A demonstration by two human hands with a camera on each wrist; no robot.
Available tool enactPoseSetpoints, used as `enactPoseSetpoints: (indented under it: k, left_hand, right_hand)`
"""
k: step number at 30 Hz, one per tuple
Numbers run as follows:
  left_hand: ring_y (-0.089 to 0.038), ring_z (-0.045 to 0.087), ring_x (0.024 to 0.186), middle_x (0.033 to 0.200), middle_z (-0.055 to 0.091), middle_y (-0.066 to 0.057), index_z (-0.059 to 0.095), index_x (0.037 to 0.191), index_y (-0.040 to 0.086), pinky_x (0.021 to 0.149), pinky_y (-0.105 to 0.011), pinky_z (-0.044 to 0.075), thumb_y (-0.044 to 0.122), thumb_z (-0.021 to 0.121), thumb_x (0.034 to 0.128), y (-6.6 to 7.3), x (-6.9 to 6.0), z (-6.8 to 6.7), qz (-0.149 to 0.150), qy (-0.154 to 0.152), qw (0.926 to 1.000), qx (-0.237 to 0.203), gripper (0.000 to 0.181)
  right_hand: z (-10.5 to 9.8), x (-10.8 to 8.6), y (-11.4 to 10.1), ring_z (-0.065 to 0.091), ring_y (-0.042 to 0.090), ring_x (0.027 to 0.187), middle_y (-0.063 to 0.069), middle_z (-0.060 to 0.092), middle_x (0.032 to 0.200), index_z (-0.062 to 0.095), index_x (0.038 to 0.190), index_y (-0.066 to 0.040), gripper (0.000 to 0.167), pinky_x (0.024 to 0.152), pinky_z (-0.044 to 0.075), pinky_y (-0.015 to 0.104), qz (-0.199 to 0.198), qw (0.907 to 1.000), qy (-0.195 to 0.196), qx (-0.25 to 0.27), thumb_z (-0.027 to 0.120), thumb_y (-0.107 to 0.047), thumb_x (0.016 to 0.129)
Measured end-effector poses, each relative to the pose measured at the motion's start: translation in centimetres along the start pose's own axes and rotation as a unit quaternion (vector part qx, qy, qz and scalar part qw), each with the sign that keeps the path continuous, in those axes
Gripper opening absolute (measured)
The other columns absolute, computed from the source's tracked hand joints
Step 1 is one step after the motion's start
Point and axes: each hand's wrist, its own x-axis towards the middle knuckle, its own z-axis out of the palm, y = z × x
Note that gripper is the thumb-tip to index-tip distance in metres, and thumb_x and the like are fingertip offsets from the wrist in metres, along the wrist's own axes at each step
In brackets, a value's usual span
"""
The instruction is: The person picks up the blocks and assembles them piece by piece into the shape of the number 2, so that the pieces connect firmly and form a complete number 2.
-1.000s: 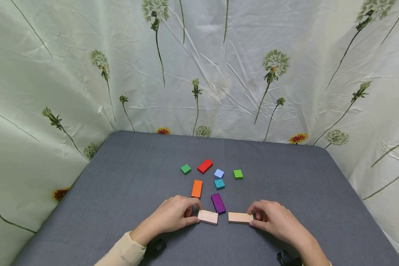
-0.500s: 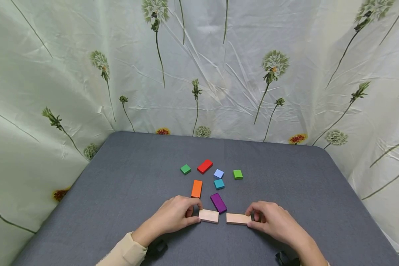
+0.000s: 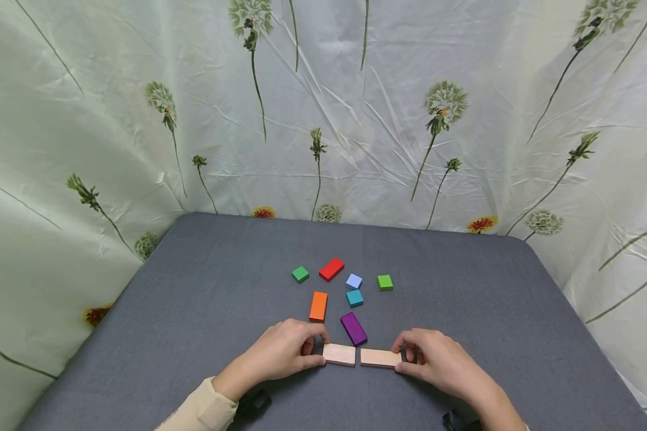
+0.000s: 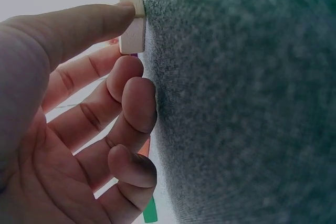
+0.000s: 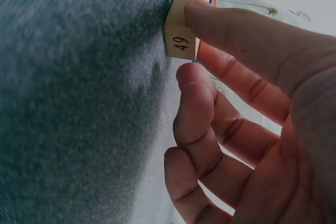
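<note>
Head view: at the lower centre of the frame, the left hand (image 3: 283, 353) pinches the left end of a pale wooden block (image 3: 339, 355), and the right hand (image 3: 442, 362) pinches the right end of a tan wooden block (image 3: 380, 358). A narrow gap separates the two on the grey bench (image 3: 221, 269). Just above them lies a purple block (image 3: 353, 328), with an orange block (image 3: 318, 306) to its upper left.

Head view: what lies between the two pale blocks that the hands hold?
Just a narrow bare strip of grey tabletop separates the left block from the right block, seen in the head view.
</note>
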Motion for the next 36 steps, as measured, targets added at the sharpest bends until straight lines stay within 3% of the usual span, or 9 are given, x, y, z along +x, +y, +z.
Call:
enactPoseSetpoints:
  k: [8, 30, 36]
  left_hand:
    - [0.004, 0.045, 0.062, 0.069, 0.051, 0.018, 0.072, 0.108, 0.027, 0.056, -0.02, 0.036, 0.027, 0.089, 0.0905, 0.06, 0.0, 0.12, 0.001, -0.004, 1.0, -0.001, 0.024]
    - [0.005, 0.043, 0.061, 0.067, 0.051, 0.017, 0.071, 0.105, 0.026, 0.055, -0.02, 0.035, 0.026, 0.089, 0.0898, 0.19, -0.19, 0.0, 0.003, -0.01, 0.9998, -0.014, 0.023]
    - [0.005, 0.043, 0.061, 0.068, 0.051, 0.018, 0.072, 0.106, 0.025, 0.055, -0.019, 0.036, 0.025, 0.089, 0.09, 0.16, -0.33, -0.05, 0.004, -0.013, 0.9997, -0.019, 0.023]
  right_hand:
    - [0.3, -0.08, -0.19, 0.046, -0.004, 0.065, -0.016, 0.054, 0.078, 0.073, 0.099, -0.032, 0.02, 0.057, 0.037, 0.022, -0.024, 0.9996, -0.005, 0.016, 0.09, -0.031, 0.088]
    - [0.64, 0.01, -0.4, 0.046, -0.003, 0.066, -0.014, 0.054, 0.078, 0.072, 0.098, -0.031, 0.021, 0.057, 0.037, 0.021, -0.022, 0.9992, -0.013, 0.031, 0.09, -0.029, 0.088]
    - [0.75, 0.05, -0.46, 0.047, -0.004, 0.066, -0.016, 0.054, 0.078, 0.07, 0.095, -0.031, 0.021, 0.057, 0.038, 0.02, -0.046, 0.9983, -0.004, 0.035, 0.09, -0.032, 0.087]
